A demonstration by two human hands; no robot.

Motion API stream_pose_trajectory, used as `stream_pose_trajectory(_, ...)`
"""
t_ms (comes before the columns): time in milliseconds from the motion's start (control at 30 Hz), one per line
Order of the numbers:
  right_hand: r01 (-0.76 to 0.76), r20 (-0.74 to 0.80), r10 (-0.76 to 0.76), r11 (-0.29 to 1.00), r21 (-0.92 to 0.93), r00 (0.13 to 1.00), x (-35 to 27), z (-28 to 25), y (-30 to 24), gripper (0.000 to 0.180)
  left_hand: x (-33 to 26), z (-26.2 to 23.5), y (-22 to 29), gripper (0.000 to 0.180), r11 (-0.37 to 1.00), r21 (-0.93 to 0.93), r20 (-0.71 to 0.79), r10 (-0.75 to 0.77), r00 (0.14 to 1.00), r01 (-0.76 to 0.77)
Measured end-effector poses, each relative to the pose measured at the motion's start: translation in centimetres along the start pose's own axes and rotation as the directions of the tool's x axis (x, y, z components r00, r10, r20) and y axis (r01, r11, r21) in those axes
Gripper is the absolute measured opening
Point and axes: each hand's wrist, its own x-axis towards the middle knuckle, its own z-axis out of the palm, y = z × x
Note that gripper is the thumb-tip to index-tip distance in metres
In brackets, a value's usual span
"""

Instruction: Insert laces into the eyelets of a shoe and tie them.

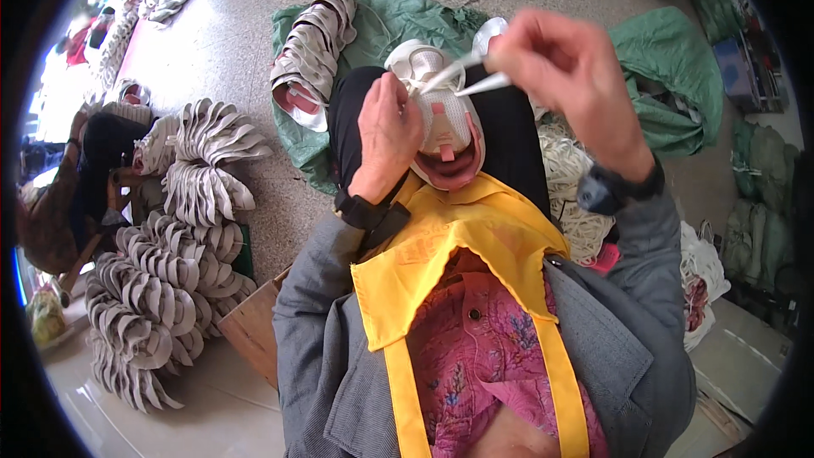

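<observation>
A white and pink shoe upper (449,131) rests on my lap, its opening toward me. My left hand (386,131) grips its left side and holds it steady. My right hand (570,68) is raised above and to the right of the shoe, pinching white laces (475,72) that run taut from the shoe's eyelets up to my fingers. I wear a yellow apron (449,246) over a grey jacket, with black bands on both wrists.
Rows of stacked grey-white shoe uppers (182,229) lie on the floor at my left. More uppers (314,42) lie on a green sack ahead. A heap of white laces (570,182) sits at my right. Another person (76,178) sits far left. Green bags (678,68) at right.
</observation>
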Motion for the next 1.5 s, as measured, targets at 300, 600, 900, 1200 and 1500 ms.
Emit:
stream_pose_trajectory(300, 0.023, 0.061, -0.037, 0.976, 0.216, 0.997, 3.6, 1.9, 2.4, 0.012, 1.5, -1.7, 4.2, 0.017, 0.952, -0.303, 0.182, 0.027, 0.983, 0.030)
stream_pose_trajectory(600, 0.058, 0.013, -0.068, 0.928, 0.368, 0.998, 3.9, -1.7, 6.0, 0.020, 1.4, -2.3, 1.8, 0.008, 0.791, -0.563, 0.321, -0.058, 0.945, 0.239)
stream_pose_trajectory(900, -0.201, -0.061, 0.232, 0.928, 0.314, 0.971, -3.4, -7.7, 11.6, 0.023, 2.0, -10.1, -2.3, 0.022, 0.754, -0.556, 0.138, -0.332, 0.933, 0.350)
stream_pose_trajectory(1200, 0.103, -0.376, 0.254, 0.693, 0.713, 0.891, -16.0, -25.2, 18.5, 0.023, 2.7, -29.4, -11.5, 0.024, 0.556, -0.731, -0.115, -0.672, 0.731, 0.396)
stream_pose_trajectory(1500, -0.503, -0.397, 0.491, 0.860, 0.081, 0.776, -14.7, -18.2, 16.9, 0.026, 2.2, -19.7, -8.5, 0.024, 0.916, 0.368, 0.168, -0.236, 0.957, 0.161)
